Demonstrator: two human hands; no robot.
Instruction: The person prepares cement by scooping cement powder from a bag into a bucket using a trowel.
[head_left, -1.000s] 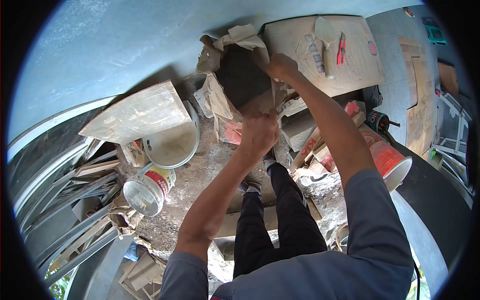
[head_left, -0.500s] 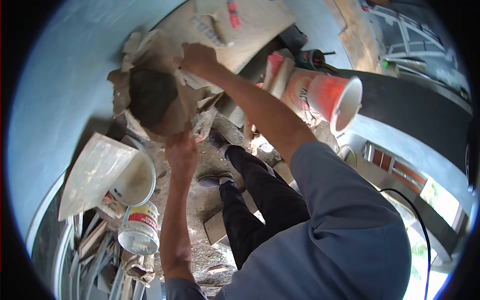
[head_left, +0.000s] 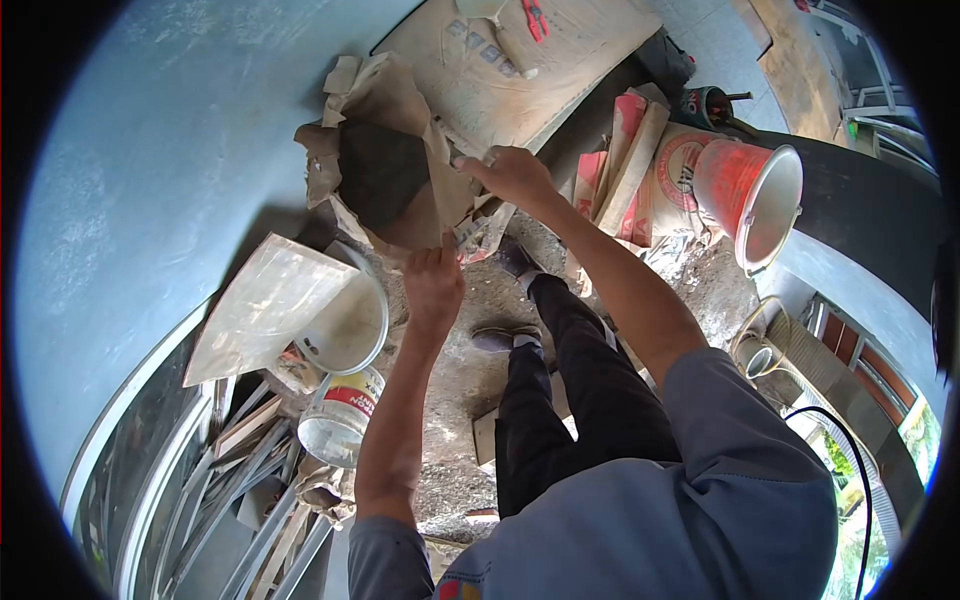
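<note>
A large brown paper bag (head_left: pixel 443 190) stands with its torn top open, and its dark inside shows. My left hand (head_left: pixel 434 288) is closed on the bag's near edge. At the bag's right side, my right hand (head_left: pixel 512 175) has its fingers pinched on the torn paper rim. To the left of my left hand are a white bucket (head_left: pixel 372 335) and a flat board (head_left: pixel 265 305) resting over it.
A red bucket (head_left: pixel 728 185) lies on its side against a filled sack (head_left: pixel 672 165) at the right. Rolled paper bags (head_left: pixel 632 165) lean beside it. A paint bucket (head_left: pixel 335 425) and metal strips (head_left: pixel 235 490) are at lower left. Red pliers (head_left: pixel 535 18) lie on a board (head_left: pixel 590 60).
The whole view has shifted, so the bag and buckets appear further right. My right hand has moved slightly lower along the bag's rim; my left hand still grips the near edge.
</note>
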